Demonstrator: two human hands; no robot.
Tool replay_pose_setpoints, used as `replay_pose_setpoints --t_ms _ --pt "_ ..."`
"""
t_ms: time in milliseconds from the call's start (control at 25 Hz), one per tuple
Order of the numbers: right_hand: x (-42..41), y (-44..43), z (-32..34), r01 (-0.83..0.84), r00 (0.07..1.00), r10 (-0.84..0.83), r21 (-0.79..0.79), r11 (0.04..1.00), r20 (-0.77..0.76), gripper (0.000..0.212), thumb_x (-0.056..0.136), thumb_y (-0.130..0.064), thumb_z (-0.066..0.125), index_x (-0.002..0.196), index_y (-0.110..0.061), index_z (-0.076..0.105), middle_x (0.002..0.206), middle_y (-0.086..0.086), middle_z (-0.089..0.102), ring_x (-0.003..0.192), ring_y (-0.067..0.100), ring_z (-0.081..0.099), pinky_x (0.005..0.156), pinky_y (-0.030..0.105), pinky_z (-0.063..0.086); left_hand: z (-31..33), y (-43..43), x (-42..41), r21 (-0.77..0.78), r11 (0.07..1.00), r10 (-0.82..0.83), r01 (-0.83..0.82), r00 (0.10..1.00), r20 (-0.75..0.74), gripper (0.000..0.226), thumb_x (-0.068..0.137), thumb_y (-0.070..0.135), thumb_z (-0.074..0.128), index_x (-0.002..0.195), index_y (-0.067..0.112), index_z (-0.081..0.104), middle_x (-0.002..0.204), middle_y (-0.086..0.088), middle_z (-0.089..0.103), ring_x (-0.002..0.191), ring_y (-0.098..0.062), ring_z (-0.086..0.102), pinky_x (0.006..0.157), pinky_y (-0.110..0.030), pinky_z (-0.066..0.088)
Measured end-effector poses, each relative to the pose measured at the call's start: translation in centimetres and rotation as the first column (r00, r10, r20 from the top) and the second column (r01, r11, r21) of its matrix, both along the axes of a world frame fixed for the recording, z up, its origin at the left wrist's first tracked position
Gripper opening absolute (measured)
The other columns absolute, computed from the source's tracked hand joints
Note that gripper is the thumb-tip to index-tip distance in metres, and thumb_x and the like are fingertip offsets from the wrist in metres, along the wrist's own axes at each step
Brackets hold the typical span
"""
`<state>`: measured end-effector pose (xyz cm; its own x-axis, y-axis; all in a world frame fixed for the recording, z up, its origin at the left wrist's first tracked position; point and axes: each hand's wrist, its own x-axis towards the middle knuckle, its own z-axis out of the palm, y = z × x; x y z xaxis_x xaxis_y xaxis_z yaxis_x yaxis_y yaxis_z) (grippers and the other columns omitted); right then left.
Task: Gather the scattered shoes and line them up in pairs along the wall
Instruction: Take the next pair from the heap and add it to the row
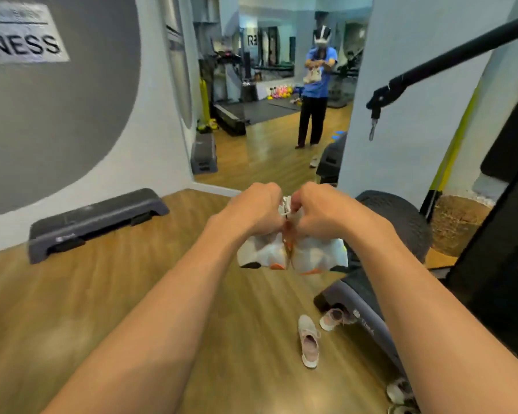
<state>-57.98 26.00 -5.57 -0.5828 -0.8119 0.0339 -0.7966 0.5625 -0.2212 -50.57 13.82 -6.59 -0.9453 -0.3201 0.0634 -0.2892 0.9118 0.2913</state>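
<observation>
Two white sneakers with orange trim hang side by side in front of me, soles down. My left hand grips the left white sneaker at its top, and my right hand grips the right white sneaker the same way. Both hands are held close together above the wooden floor. A pink sneaker lies on the floor below, and a second pink sneaker lies beside it, partly under a step platform. Another pale shoe shows at the bottom right, half hidden by my right arm.
A dark step platform lies along the left wall. Another step platform and a black round seat stand at the right, next to a black machine frame. A wall mirror ahead reflects a person holding the shoes.
</observation>
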Motion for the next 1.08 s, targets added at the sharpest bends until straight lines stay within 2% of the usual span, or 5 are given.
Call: replay_pose_setpoints --t_ms 240,400,520,760,1080 --pt "16.7 -8.9 6.8 -0.440 0.898 0.434 -0.131 0.888 -0.072 0.024 0.071 -0.029 0.072 0.095 -0.033 0.068 0.080 -0.006 0.057 0.084 0.022 0.056 0.069 0.031 0.047 7.2 -5.2 21.5 -0.088 0.925 0.356 -0.369 0.924 -0.138 0.020 0.073 0.029 0.067 0.086 0.015 0.065 0.079 -0.003 0.058 0.079 -0.028 0.059 0.066 -0.036 0.050" --pt "32.8 -14.8 8.5 -0.684 0.729 0.681 -0.117 0.720 -0.071 0.027 0.070 -0.031 0.074 0.097 -0.032 0.069 0.089 -0.006 0.065 0.087 0.019 0.059 0.077 0.035 0.053 8.6 -7.7 39.5 -0.129 0.788 0.583 -0.602 0.797 -0.157 0.017 0.075 0.030 0.066 0.069 0.019 0.055 0.072 -0.003 0.057 0.072 -0.028 0.056 0.062 -0.034 0.047" --pt "46.0 -18.1 8.3 -0.798 0.597 0.801 -0.119 0.591 -0.029 0.030 0.066 -0.031 0.079 0.094 -0.033 0.069 0.087 -0.009 0.063 0.085 0.015 0.059 0.072 0.032 0.053 8.2 -8.4 53.2 -0.127 0.649 0.734 -0.750 0.661 -0.154 0.025 0.074 0.030 0.065 0.060 0.022 0.045 0.065 0.000 0.047 0.072 -0.029 0.054 0.058 -0.033 0.041" --pt "71.3 -21.8 6.7 -0.955 0.260 0.966 -0.148 0.258 0.003 0.018 0.074 -0.028 0.072 0.091 -0.029 0.067 0.089 -0.002 0.066 0.086 0.021 0.060 0.069 0.034 0.053 6.6 -6.9 78.4 -0.071 0.313 0.936 -0.947 0.320 -0.145 0.021 0.077 0.030 0.064 0.093 0.017 0.064 0.080 -0.002 0.054 0.083 -0.030 0.058 0.059 -0.031 0.041" --pt "101.1 -26.2 0.5 -0.978 -0.162 0.983 -0.147 -0.149 0.083 0.010 0.075 -0.034 0.067 0.079 -0.039 0.060 0.089 -0.006 0.061 0.085 0.020 0.057 0.069 0.034 0.049 1.0 -4.4 105.2 -0.069 -0.145 0.985 -0.987 -0.138 -0.099 0.020 0.076 0.032 0.065 0.088 0.017 0.063 0.085 -0.003 0.057 0.080 -0.028 0.056 0.059 -0.032 0.037"
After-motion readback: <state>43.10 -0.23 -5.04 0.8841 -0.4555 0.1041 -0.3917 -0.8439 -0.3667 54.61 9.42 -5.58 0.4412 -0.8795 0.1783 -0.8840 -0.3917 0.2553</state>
